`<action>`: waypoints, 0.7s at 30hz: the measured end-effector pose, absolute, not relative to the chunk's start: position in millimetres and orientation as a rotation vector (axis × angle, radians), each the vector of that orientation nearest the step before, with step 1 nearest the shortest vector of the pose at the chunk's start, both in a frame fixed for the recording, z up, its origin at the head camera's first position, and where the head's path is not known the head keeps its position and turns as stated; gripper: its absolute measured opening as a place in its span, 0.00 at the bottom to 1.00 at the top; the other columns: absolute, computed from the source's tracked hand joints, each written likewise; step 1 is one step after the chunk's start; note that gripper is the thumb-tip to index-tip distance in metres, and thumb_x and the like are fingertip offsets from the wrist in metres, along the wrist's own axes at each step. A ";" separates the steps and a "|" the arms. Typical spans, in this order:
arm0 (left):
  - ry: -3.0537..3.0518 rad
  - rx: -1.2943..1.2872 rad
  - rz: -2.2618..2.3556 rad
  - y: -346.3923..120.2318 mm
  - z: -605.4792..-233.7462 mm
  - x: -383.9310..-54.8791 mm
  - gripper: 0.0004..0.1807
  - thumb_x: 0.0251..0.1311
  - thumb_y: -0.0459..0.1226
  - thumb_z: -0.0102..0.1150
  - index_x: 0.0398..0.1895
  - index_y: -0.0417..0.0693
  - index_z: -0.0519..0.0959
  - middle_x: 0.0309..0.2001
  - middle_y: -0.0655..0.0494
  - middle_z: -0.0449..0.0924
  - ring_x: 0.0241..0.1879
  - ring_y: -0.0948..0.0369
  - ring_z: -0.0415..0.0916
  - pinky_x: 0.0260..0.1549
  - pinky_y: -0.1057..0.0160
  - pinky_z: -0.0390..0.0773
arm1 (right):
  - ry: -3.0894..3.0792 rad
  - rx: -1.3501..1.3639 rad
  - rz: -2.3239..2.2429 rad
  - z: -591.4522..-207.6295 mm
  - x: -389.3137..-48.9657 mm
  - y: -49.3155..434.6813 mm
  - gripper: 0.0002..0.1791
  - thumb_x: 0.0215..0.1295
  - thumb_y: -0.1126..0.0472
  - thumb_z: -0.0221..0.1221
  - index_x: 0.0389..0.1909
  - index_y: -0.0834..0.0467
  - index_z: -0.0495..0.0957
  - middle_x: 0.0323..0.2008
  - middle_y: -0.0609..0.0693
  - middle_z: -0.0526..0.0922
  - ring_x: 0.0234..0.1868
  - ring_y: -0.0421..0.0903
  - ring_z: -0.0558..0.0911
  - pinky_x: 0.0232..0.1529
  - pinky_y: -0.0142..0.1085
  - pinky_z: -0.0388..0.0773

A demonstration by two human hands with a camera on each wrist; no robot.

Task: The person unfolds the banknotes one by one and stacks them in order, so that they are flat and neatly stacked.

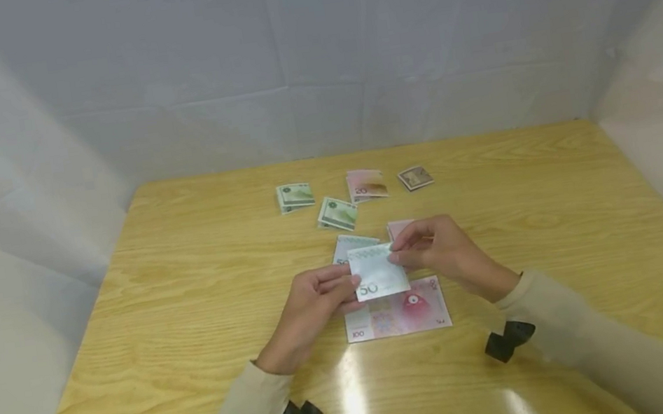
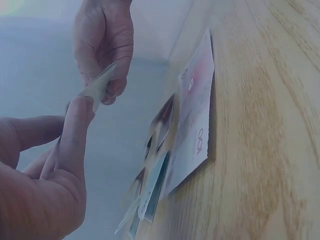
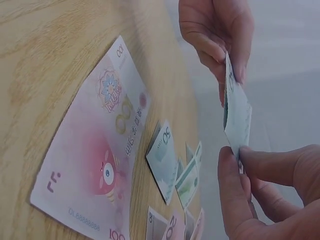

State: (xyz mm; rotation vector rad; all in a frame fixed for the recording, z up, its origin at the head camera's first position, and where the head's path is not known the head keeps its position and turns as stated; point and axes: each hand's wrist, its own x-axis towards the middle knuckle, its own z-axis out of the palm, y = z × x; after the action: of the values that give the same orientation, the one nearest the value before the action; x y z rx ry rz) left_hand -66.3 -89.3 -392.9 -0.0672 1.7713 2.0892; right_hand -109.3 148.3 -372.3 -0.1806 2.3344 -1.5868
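In the head view we see the left hand [image 1: 320,295] and right hand [image 1: 440,248] pinching the folded 50 note [image 1: 380,269] above the 100 note [image 1: 399,319], in the left wrist view a shallow edge hold that could let it slip, and in the right wrist view its open side, which uneven pulling could crease.

I see the held 50 [image 1: 382,272] raised above the table [image 1: 162,315], between the left hand [image 1: 320,293] and the right hand [image 1: 439,248]. Below it, nearest the person, lies the 100 [image 1: 414,319]. Behind the 100 sits a second 50 [image 1: 357,241] — and right of that, partly behind the right hand, a small note [image 1: 396,227]. Farther back I have a row: left note [image 1: 296,195], 20 [image 1: 367,185], right note [image 1: 416,177] — with a front note [image 1: 339,213] between left note and 20, nearer the person.
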 end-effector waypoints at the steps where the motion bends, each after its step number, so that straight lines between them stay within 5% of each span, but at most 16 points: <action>1: 1.765 -0.058 2.092 -89.0 -392.3 -66.4 0.20 0.67 0.28 0.60 0.61 0.27 0.74 0.51 0.33 0.83 0.44 0.51 0.86 0.48 0.57 0.88 | 2.348 -0.179 -1.572 -372.7 -108.9 147.9 0.08 0.61 0.67 0.70 0.40 0.63 0.84 0.39 0.55 0.85 0.40 0.49 0.85 0.44 0.39 0.88; 15: 1.700 0.077 2.117 -85.5 -387.1 -68.3 0.22 0.70 0.31 0.59 0.63 0.27 0.72 0.55 0.33 0.80 0.51 0.47 0.84 0.56 0.50 0.82 | 2.371 -0.188 -1.512 -379.8 -98.7 139.1 0.15 0.60 0.60 0.73 0.47 0.59 0.85 0.52 0.54 0.83 0.51 0.53 0.84 0.47 0.40 0.88; 21: 1.732 0.061 2.100 -82.7 -386.0 -69.7 0.21 0.69 0.31 0.61 0.61 0.29 0.74 0.53 0.35 0.82 0.51 0.49 0.84 0.53 0.55 0.85 | 2.252 -0.213 -1.617 -382.0 -93.8 135.1 0.19 0.61 0.60 0.72 0.51 0.63 0.83 0.55 0.58 0.80 0.53 0.57 0.84 0.48 0.46 0.88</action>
State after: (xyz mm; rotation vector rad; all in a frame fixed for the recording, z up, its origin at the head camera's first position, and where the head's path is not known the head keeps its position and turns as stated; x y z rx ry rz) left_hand -69.7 -82.7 -386.0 0.0609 1.7323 2.1000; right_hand -93.8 135.1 -382.0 -0.2127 2.2517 -1.6173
